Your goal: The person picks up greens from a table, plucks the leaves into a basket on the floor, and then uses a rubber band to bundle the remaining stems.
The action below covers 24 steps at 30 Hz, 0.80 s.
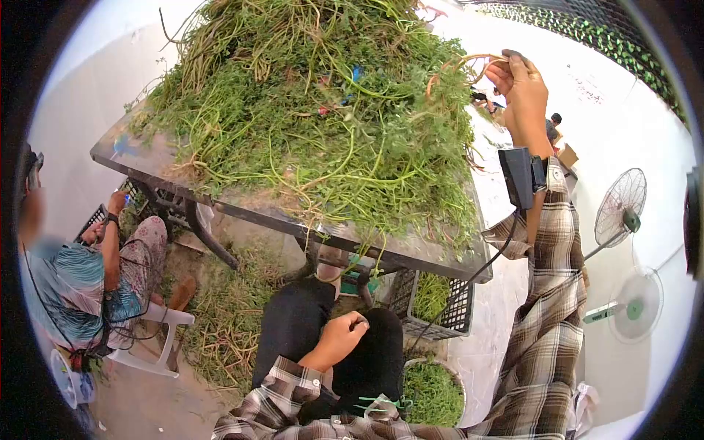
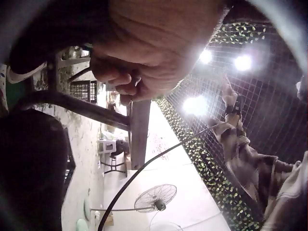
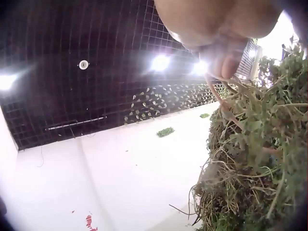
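Note:
My right hand (image 1: 522,92) is raised at the right edge of a tall heap of green leafy stems (image 1: 293,125). Its thumb and fingers pinch a few reddish plant stems (image 1: 480,57) that run from the heap to the fingertips. In the right wrist view those stems (image 3: 216,96) bend down from the fingers into the leaves. My left hand (image 1: 339,341) rests over my lap below the table edge, its fingers loosely curled. The left wrist view shows this hand (image 2: 149,53) close up beside the table edge, with no plant in it.
The heap covers most of the dark table (image 1: 249,213). Under it stand a black crate (image 1: 440,323) with greens and a round tub (image 1: 434,392) of cut leaves. Loose stems (image 1: 220,337) litter the floor. Another person (image 1: 81,293) sits at left; fans (image 1: 623,213) stand at right.

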Motion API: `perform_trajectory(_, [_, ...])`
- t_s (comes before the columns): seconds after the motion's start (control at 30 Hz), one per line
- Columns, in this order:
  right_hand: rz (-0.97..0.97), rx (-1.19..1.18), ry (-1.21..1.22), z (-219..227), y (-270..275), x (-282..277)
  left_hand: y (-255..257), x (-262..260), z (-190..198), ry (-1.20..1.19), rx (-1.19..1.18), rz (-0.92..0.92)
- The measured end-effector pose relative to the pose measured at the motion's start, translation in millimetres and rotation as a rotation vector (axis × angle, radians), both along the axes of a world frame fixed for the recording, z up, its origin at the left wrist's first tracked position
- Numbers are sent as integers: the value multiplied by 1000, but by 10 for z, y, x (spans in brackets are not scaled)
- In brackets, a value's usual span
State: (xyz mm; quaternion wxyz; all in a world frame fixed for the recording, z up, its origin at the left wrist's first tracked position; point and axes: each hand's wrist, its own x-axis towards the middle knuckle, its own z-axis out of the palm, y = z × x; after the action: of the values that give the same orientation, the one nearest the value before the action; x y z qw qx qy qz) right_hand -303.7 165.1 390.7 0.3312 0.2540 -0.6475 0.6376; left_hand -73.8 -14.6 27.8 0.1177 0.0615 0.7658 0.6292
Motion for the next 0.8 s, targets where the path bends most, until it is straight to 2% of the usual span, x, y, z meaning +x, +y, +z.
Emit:
perform_trajectory(0.17, [53,-47,71,82,96,344,-27,7,1,38,-3,27])
perform_trajectory(0.23, [51,-49,73,81,123,525,-48,12,-3,85,69,89])
perform_trajectory(0.37, [92,6,-21,-93,188,902,-136,21,77,88,100,166])
perform_trajectory(0.5, [135,58,-161,-597,85,1375,-281,160,304,170,240,251])
perform_trajectory(0.53, [140,38,-215,-758,31,1503,-283,198,376,270,240,309])
perform_trajectory(0.6, [203,10,-326,-1106,-21,1714,-329,322,587,264,299,377])
perform_trajectory(0.63, [210,-78,-414,-1297,-64,1816,-345,353,690,273,303,405])
perform_trajectory(0.7, [334,-153,-517,-1602,-169,2029,-378,347,652,435,255,453])
perform_trajectory(0.73, [381,-193,-541,-1797,-201,2084,-422,373,648,369,206,442])
perform_trajectory(0.8, [455,-223,-656,-2059,-260,2211,-449,365,649,402,144,353])
